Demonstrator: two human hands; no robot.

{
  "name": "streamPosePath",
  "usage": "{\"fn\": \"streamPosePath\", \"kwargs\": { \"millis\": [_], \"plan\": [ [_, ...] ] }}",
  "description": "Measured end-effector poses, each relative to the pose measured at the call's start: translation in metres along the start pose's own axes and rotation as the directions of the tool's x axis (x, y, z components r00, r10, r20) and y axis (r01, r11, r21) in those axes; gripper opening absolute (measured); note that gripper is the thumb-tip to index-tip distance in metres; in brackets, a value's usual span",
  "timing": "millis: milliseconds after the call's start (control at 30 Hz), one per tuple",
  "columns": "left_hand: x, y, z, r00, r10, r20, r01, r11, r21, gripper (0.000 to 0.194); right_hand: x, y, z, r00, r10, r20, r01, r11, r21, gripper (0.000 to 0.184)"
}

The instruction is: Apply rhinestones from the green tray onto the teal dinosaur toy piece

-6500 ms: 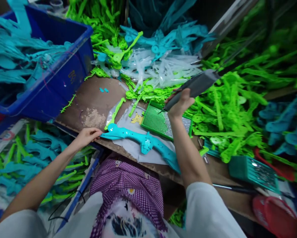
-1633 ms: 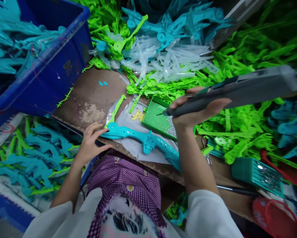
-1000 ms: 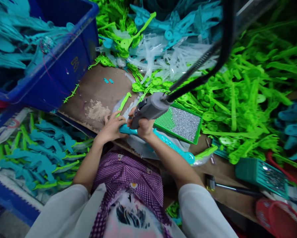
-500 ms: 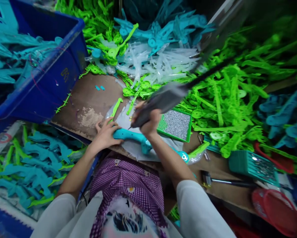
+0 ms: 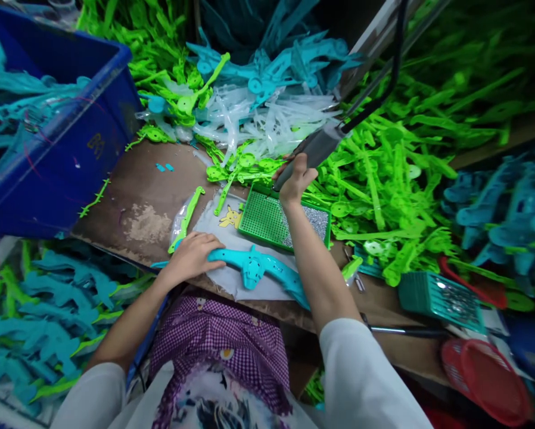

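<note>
My left hand point(image 5: 196, 256) grips the left end of a long, curved blue plastic part point(image 5: 252, 268), its thumb along the near edge and fingers over the top. The part lies on a pale cloth point(image 5: 245, 288) at the front of the bench; my right forearm covers its right end. My right hand point(image 5: 295, 179) is wrapped round a grey electric screwdriver point(image 5: 323, 146) with a black cord. The tool's lower end is over the green perforated tray point(image 5: 263, 217), which has small silver screws point(image 5: 316, 221) heaped at its right side. Its bit is hard to make out.
A blue crate point(image 5: 102, 119) of blue parts stands at the left. Green parts point(image 5: 375, 190) pile up at the right, clear plastic pieces point(image 5: 267, 122) at the back. A teal basket point(image 5: 437, 298), a red basket point(image 5: 486, 378) and a metal-shafted tool point(image 5: 406, 330) lie front right.
My right hand has lifted the screwdriver off the blue part and carried it up and away to the screw tray. My left hand stays on the part. The view has shifted slightly.
</note>
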State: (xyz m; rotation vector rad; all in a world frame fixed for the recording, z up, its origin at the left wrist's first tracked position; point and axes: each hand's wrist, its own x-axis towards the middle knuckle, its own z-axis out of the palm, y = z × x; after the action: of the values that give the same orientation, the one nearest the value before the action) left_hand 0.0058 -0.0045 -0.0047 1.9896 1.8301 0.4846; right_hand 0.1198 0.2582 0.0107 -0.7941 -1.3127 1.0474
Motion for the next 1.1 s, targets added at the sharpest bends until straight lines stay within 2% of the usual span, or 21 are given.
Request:
{"fn": "streamPosePath", "kwargs": {
  "millis": [400,467,567,667,700,767,900,967,1100],
  "plan": [
    [-0.001,0.001,0.0,1.0,0.021,-0.013,-0.02,0.999,0.049,0.03,0.0,0.003,0.0,0.999,0.0,0.037,0.001,0.999,-0.039,0.059],
    [-0.001,0.001,0.0,1.0,0.023,-0.003,-0.023,0.999,0.044,0.03,0.002,-0.008,0.0,1.0,0.008,0.016,-0.007,1.0,-0.009,0.06],
    [-0.001,0.001,-0.001,1.0,0.011,0.005,-0.011,0.999,0.036,0.029,-0.001,-0.036,-0.004,1.0,0.008,-0.028,-0.007,0.998,0.059,0.063],
    [0.0,0.002,-0.001,1.0,0.004,0.015,-0.005,1.0,0.018,0.027,-0.028,-0.071,-0.009,0.999,0.039,-0.024,-0.034,0.985,0.168,0.061],
    [0.0,0.002,-0.001,1.0,0.003,0.019,-0.004,1.0,0.013,0.027,-0.043,-0.081,-0.011,0.998,0.066,0.02,-0.068,0.973,0.22,0.06],
    [0.0,0.002,-0.002,1.0,0.007,0.027,-0.007,1.0,0.002,0.027,-0.078,-0.094,-0.011,0.978,0.107,0.18,-0.158,0.94,0.301,0.059],
    [0.0,0.002,-0.003,0.999,0.01,0.032,-0.009,1.0,-0.019,0.025,-0.136,-0.094,-0.003,0.868,0.168,0.467,-0.339,0.889,0.308,0.068],
    [0.0,0.002,-0.003,0.999,0.011,0.036,-0.01,1.0,-0.016,0.024,-0.147,-0.09,0.002,0.829,0.219,0.514,-0.39,0.886,0.252,0.072],
    [0.0,0.001,-0.002,0.999,0.015,0.037,-0.015,1.0,-0.005,0.023,-0.148,-0.086,0.008,0.824,0.273,0.497,-0.425,0.877,0.222,0.075]
  ]
}}
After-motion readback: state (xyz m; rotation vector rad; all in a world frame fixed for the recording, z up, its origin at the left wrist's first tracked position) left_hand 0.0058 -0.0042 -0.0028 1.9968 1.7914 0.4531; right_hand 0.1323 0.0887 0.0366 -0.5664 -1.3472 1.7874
